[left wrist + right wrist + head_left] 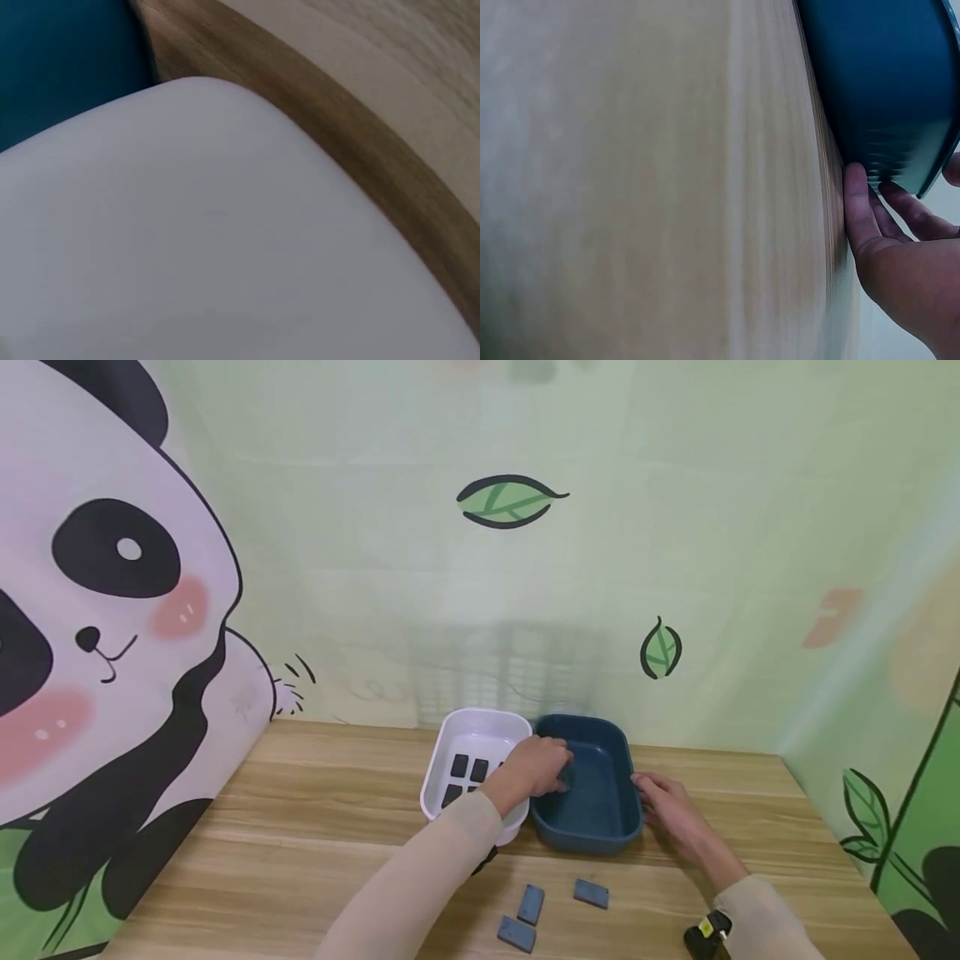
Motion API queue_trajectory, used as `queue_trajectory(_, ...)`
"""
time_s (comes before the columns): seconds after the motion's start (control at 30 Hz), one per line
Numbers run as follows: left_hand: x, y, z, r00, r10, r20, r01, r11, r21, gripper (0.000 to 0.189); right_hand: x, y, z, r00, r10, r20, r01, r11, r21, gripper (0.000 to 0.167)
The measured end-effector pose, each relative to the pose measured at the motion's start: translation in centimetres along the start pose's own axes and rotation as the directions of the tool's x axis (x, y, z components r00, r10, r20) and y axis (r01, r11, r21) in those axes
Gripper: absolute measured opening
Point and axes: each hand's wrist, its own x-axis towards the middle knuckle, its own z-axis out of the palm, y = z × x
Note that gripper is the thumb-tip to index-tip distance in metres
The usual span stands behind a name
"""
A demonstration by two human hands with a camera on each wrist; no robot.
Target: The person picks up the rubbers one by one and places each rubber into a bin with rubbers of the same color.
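My left hand (534, 766) reaches across the white tub (429, 785) into the left side of the dark blue tub (588, 842). Its fingers are curled and seem to pinch a small bluish block (567, 773), mostly hidden by the hand. At the blue tub's right side, my right hand (671, 810) holds the rim; in the right wrist view its fingers (859, 199) lie low against the outer wall. Several dark rectangular blocks (459, 766) lie in the white tub, partly covered by the left arm. The left wrist view shows the white tub's wall (210, 210), not the hand.
Three blue-grey blocks (531, 903) lie on the wooden table (337, 810) in front of the tubs. Behind the tubs hangs a pale green cloth (360, 568) with leaf prints. A large panda print (112, 635) covers the left side. Each wrist carries a small black device (701, 939).
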Motion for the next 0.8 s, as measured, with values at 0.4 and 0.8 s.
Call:
queue_trajectory(0.4,-0.8,0.7,-1.5,0.987,0.074,-0.14,-0.077,0.997,-0.013,0.048,0.1,0.1,0.4,1.0,0.002,-0.016,-0.002,1.0,0.015,0.059)
queue_trajectory(0.8,-9.3,3.1,-5.8,0.928,0.261,-0.264,-0.301,0.946,-0.122,0.04,-0.3,-0.1,0.4,1.0,-0.019,0.015,0.019,1.0,0.006,0.061)
